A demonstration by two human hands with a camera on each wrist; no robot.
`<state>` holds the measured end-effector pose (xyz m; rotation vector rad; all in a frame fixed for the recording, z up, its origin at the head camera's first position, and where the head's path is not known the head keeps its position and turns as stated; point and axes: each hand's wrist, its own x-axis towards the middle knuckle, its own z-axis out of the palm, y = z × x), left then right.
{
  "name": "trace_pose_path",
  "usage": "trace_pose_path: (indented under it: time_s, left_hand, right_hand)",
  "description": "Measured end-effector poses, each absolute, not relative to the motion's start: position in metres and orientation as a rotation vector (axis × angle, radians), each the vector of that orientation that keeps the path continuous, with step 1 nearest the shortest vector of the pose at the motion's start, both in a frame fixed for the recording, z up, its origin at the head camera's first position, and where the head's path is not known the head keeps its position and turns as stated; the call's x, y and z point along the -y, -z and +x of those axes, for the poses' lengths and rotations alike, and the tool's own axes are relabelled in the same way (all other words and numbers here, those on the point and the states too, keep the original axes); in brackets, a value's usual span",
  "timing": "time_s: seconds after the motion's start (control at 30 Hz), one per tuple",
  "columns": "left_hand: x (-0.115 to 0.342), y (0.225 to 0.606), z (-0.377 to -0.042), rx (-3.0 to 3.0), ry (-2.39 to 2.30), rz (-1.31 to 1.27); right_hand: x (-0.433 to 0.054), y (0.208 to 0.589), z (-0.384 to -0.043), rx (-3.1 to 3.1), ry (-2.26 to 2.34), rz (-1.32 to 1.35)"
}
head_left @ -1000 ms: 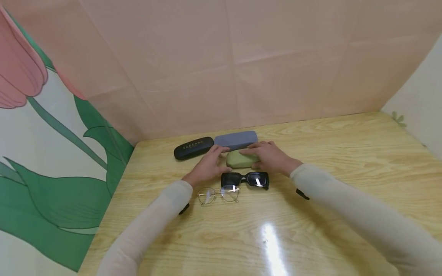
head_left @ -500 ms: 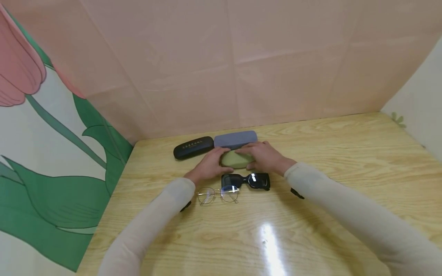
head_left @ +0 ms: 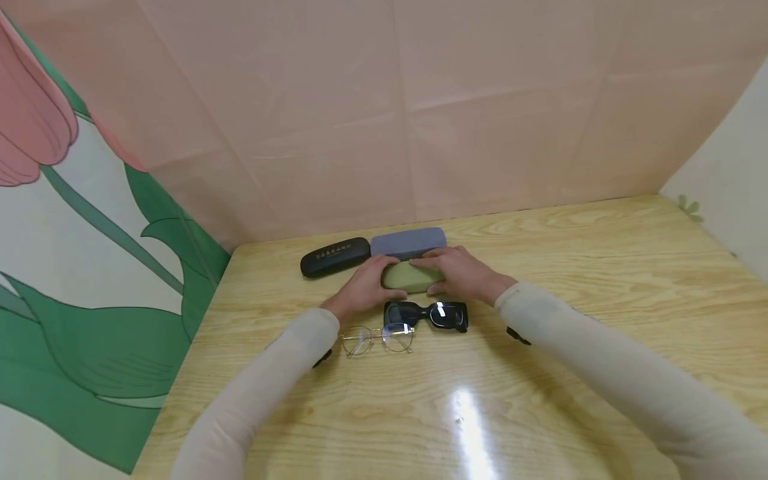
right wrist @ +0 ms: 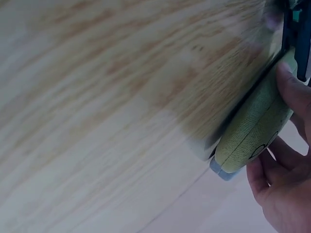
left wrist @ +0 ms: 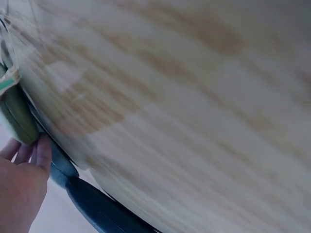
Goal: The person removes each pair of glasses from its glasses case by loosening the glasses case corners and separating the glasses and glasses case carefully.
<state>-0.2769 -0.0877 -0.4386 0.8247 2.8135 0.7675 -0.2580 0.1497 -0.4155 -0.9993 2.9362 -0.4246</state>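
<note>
A green glasses case lies on the wooden table between both hands. My left hand holds its left end, thumb on the near side and fingers on the far side. The right hand grips the right part, fingers over the top and thumb at the front. In the right wrist view, the case looks closed, with a seam along its side. Just nearer lie black sunglasses, and in front of them thin-framed eyeglasses.
Behind the green case lies a blue glasses case, with a black glasses case at its left end. The wooden table meets a pink cloth backdrop. A tulip-patterned panel stands at the left.
The green case has shifted a little to the left, and my right hand with it. My left hand now meets its left end. Over the last half second both hands stay nearly still.
</note>
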Motion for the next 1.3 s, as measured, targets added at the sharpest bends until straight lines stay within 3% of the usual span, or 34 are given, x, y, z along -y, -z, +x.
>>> trace_pose_path:
  time_s: [0.97,1.3]
  left_hand:
    - [0.085,0.438,-0.275,-2.912,-0.673,1.03]
    - [0.087,0.439,-0.274,-2.929,-0.64,0.986]
  right_hand:
    - [-0.159,0.414,-0.267,-2.915,0.313,-1.137]
    - [-0.158,0.414,-0.267,-2.899,0.283,-1.199]
